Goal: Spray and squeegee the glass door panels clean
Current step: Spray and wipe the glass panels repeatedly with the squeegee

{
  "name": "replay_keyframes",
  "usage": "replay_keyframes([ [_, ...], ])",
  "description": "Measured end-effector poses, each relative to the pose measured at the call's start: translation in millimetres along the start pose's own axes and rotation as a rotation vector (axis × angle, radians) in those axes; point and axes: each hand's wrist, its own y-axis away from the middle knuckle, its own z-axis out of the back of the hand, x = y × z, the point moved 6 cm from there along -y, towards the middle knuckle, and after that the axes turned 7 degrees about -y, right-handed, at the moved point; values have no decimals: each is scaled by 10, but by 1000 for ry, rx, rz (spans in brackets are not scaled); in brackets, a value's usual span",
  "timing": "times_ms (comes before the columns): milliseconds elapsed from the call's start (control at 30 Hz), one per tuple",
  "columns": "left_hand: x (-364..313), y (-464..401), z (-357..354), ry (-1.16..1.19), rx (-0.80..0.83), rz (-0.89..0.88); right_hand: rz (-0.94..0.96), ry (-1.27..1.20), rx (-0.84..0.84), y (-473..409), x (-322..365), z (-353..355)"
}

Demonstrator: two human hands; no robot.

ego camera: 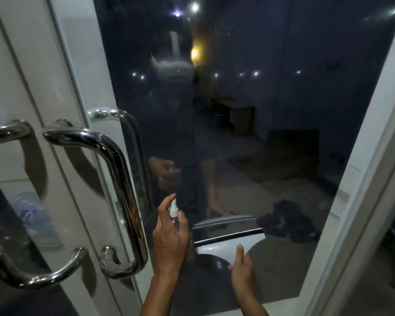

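Note:
The dark glass door panel (271,110) fills the middle of the view and mirrors me faintly. My left hand (169,242) grips a small clear spray bottle (174,213) with a white nozzle aimed at the lower glass, the forefinger raised over the nozzle. Just right of it, my right hand (242,270) holds a white squeegee (226,246) from below, thumb lying on its body. The squeegee's black rubber blade runs along its top edge, close to the glass; contact with the glass is unclear.
A chrome pull handle (123,190) stands out from the door just left of my left hand, with a second handle (14,133) on the neighbouring door. A white frame (363,201) borders the panel on the right. Behind the glass lie a water bottle (34,215) and a dark heap (290,222).

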Motion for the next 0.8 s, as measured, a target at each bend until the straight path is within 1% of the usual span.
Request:
replay_keyframes([
  [100, -234, -266, 118, 57, -52, -79, 124, -46, 6, 139, 367, -136],
  [200, -508, -573, 324, 76, -130, -163, 293, -44, 39, 351, 970, -363],
  [233, -571, -653, 393, 79, -154, -176, 365, -9, 71, 438, 1208, -450],
  [300, -672, -828, 526, 83, -195, -204, 569, 98, 140, 654, 1773, -640],
  [333, -708, -905, 585, 81, -212, -213, 692, 216, 179, 758, 2064, -750],
  [400, -763, -1010, 693, 91, -239, -225, 952, 577, 244, 964, 2582, -1016],
  [433, -781, -1028, 720, 107, -246, -225, 1053, 758, 254, 1042, 2780, -1136],
  [500, -842, -1065, 771, 139, -263, -229, 1223, 1023, 264, 1203, 3119, -1377],
  [567, -868, -1094, 777, 148, -286, -209, 1358, 1205, 248, 1271, 3298, -1538],
  [634, -880, -1133, 754, 156, -283, -194, 1400, 1288, 207, 1227, 3392, -1515],
  [800, -901, -1209, 662, 121, -225, -219, 1266, 1240, 89, 876, 3635, -973],
])
